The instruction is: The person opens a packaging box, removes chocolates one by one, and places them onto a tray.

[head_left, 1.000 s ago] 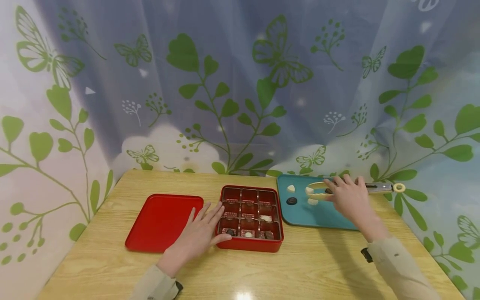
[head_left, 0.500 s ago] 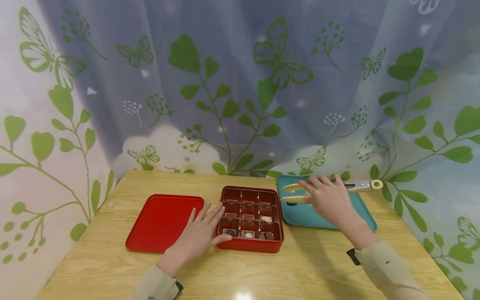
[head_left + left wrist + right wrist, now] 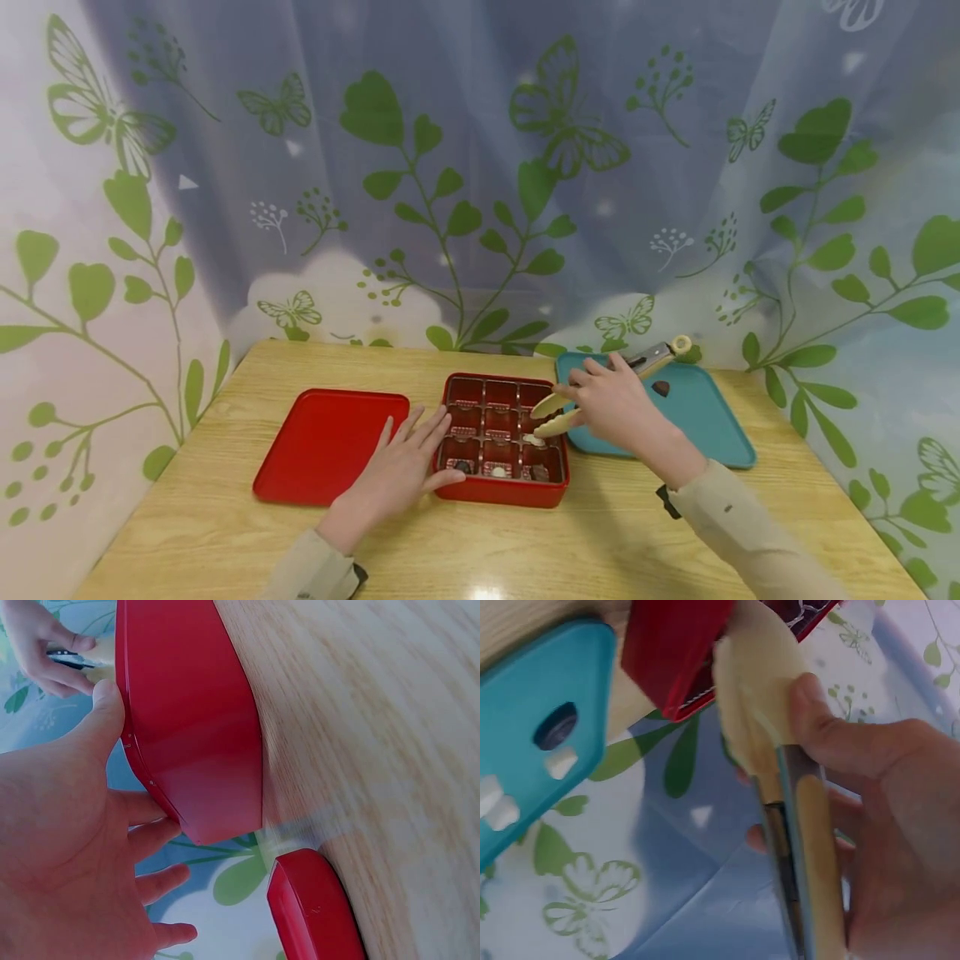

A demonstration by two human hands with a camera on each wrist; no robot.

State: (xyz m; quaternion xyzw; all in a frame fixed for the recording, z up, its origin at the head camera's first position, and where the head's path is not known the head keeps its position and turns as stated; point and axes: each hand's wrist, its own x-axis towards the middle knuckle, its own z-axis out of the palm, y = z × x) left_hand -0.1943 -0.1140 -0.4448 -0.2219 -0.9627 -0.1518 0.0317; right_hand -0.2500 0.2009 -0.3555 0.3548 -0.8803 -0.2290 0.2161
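Note:
My left hand (image 3: 397, 467) rests against the left side of a red box (image 3: 498, 493), fingers spread straight, thumb at its front rim. The box's insert is divided into square compartments. Dark and white chocolates lie in its front row, and a white chocolate (image 3: 532, 439) lies in the middle row at right. My right hand (image 3: 618, 406) grips tongs (image 3: 814, 855) with cream tips and a metal body. Their tips reach over the box's right column, slightly parted in the head view; I cannot tell whether a chocolate is between them.
A teal tray (image 3: 705, 429) lies right of the box, with a dark chocolate (image 3: 660, 388) on it. In the right wrist view, a dark round chocolate (image 3: 555, 726) and white ones (image 3: 561, 762) show on it. A flat red lid (image 3: 315, 454) lies left. A patterned curtain (image 3: 480, 208) hangs behind.
My right hand has carried the tongs left from the teal tray to the box's right column, their handle end now tilted up and back. The left hand has stayed in place.

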